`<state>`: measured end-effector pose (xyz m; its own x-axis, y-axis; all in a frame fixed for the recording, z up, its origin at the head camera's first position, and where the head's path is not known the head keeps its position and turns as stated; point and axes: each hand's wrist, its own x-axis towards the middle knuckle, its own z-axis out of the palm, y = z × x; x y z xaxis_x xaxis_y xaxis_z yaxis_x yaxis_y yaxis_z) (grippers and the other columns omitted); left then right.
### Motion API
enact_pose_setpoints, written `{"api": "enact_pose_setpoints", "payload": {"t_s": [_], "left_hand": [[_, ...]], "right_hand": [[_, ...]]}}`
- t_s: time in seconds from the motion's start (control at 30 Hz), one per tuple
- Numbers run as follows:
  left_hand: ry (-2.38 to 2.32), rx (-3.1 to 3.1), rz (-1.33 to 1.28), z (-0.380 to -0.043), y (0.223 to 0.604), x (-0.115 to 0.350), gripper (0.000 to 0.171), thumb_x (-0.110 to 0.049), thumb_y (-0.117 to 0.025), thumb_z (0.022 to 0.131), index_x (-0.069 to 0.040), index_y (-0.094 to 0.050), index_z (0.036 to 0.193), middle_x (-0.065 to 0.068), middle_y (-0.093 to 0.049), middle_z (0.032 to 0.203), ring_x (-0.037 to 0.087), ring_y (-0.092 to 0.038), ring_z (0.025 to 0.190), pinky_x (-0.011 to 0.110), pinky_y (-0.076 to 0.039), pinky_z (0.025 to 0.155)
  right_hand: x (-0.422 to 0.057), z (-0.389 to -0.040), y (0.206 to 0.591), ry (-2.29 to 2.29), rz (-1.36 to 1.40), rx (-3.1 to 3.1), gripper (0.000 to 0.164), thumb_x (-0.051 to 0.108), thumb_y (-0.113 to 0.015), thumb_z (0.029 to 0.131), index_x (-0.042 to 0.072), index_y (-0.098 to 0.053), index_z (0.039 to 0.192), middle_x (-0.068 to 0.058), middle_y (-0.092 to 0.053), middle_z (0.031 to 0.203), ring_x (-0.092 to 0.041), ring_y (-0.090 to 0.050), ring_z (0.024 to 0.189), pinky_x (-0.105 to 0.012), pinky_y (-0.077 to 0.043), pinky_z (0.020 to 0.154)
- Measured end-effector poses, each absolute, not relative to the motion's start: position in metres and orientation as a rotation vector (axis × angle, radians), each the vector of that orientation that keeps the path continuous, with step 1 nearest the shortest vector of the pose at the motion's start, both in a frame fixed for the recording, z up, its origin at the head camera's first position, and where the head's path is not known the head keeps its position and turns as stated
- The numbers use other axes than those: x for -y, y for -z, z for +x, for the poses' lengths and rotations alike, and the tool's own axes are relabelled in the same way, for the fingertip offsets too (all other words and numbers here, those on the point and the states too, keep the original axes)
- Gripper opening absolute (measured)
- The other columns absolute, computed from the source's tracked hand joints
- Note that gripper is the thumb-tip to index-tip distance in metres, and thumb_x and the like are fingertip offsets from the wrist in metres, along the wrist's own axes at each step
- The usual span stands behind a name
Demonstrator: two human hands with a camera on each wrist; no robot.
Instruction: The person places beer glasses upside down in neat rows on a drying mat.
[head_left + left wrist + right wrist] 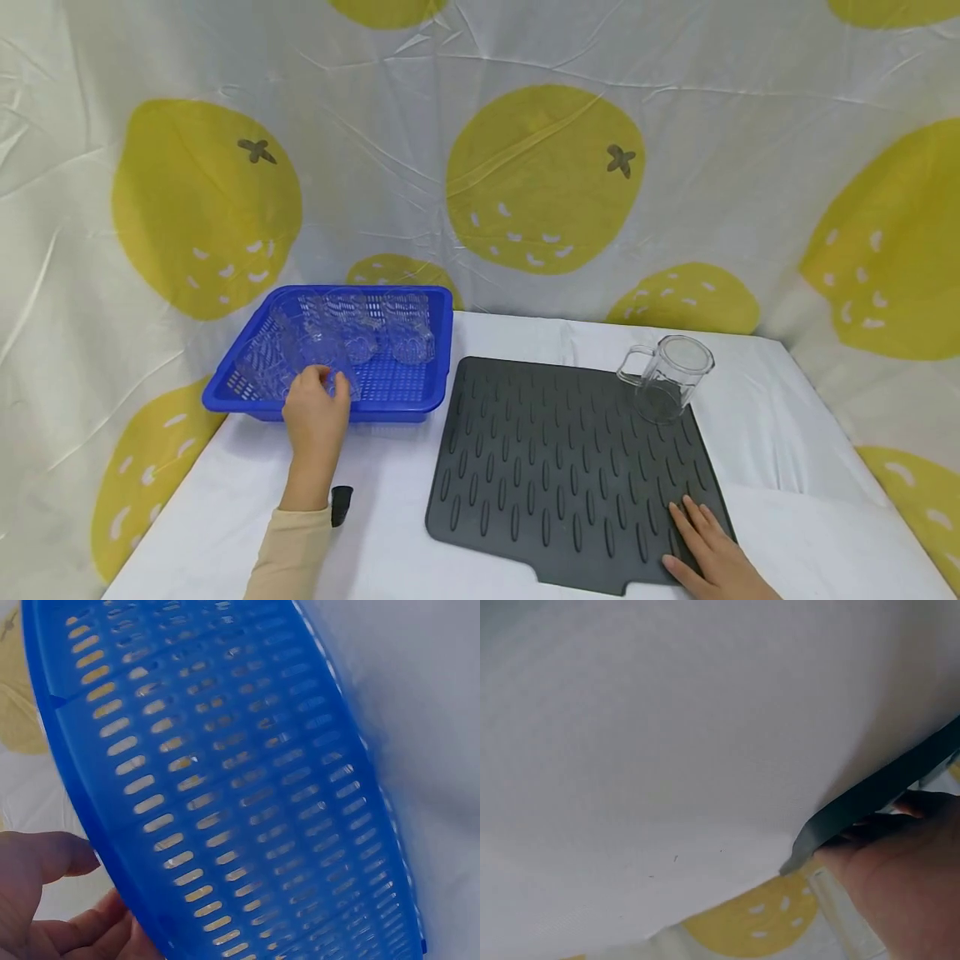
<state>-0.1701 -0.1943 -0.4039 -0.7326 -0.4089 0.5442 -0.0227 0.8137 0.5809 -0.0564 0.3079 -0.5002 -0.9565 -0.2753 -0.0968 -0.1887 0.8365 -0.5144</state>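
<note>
1. Glasses [412, 343] are held in basket [401, 411]; whether one is gripped by left hand [317, 410] cannot be told.
2. Mat [555, 475] is touched by right hand [708, 554], fingers straight.
3. Glasses should be lifted singly, gently.

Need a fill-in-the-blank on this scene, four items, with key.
1. Glassware sits inside a ____ basket.
2. The hand resting on the dark mat is the person's ____ one.
3. The lone glass mug outside the basket has its ____ pointing toward the basket side.
4. The large fruit printed on the backdrop are coloured ____.

Missing words: blue; right; handle; yellow.
</note>
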Motion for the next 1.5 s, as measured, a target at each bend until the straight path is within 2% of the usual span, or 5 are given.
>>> {"api": "enact_pose_setpoints", "payload": {"t_s": [0.23, 0.57, 0.9, 1.2, 1.5], "left_hand": [[0.563, 2.377, 0.481, -0.173, 0.407, 0.197, 0.026, -0.022, -0.061, 0.085, 0.003, -0.058, 0.088, 0.021, -0.06, 0.075, 0.039, -0.057, 0.063, 0.05, -0.044, 0.051], [0.382, 2.678, 0.654, -0.177, 0.402, 0.197, 0.05, -0.046, -0.053, 0.086, 0.002, -0.064, 0.079, 0.022, -0.06, 0.069, 0.04, -0.057, 0.066, 0.052, -0.041, 0.064], [0.477, 2.597, 0.721, -0.189, 0.409, 0.193, 0.042, -0.035, -0.049, 0.082, -0.004, -0.052, 0.054, 0.012, -0.051, 0.05, 0.032, -0.05, 0.054, 0.05, -0.028, 0.072], [0.589, 2.417, 0.711, -0.194, 0.413, 0.18, 0.034, -0.024, -0.047, 0.091, 0.003, -0.06, 0.075, 0.02, -0.059, 0.069, 0.035, -0.055, 0.064, 0.049, -0.03, 0.076], [0.787, 2.322, 0.621, -0.195, 0.409, 0.172, 0.036, -0.023, -0.043, 0.096, 0.009, -0.06, 0.098, 0.025, -0.06, 0.09, 0.04, -0.056, 0.087, 0.054, -0.035, 0.083]], "right_hand": [[-0.309, -0.056, 0.507, 0.708, -0.438, -2.919, 0.069, 0.033, -0.061, 0.087, -0.005, -0.035, 0.138, -0.036, -0.031, 0.136, -0.058, -0.024, 0.122, -0.069, -0.027, 0.086], [-0.311, -0.055, 0.506, 0.802, -0.412, -2.889, 0.068, 0.031, -0.06, 0.087, -0.005, -0.034, 0.138, -0.036, -0.027, 0.138, -0.056, -0.015, 0.127, -0.069, -0.021, 0.089], [-0.312, -0.055, 0.506, 0.867, -0.354, -2.83, 0.072, 0.034, -0.06, 0.087, -0.004, -0.031, 0.14, -0.035, -0.023, 0.14, -0.053, -0.005, 0.13, -0.07, -0.015, 0.091], [-0.312, -0.054, 0.504, 0.919, -0.312, -2.785, 0.074, 0.036, -0.06, 0.086, -0.008, -0.031, 0.138, -0.034, -0.019, 0.142, -0.045, 0.004, 0.134, -0.068, -0.004, 0.097], [-0.312, -0.053, 0.503, 0.864, -0.333, -2.814, 0.073, 0.036, -0.062, 0.085, -0.006, -0.034, 0.138, -0.034, -0.023, 0.141, -0.047, -0.002, 0.134, -0.07, -0.017, 0.091]]}}
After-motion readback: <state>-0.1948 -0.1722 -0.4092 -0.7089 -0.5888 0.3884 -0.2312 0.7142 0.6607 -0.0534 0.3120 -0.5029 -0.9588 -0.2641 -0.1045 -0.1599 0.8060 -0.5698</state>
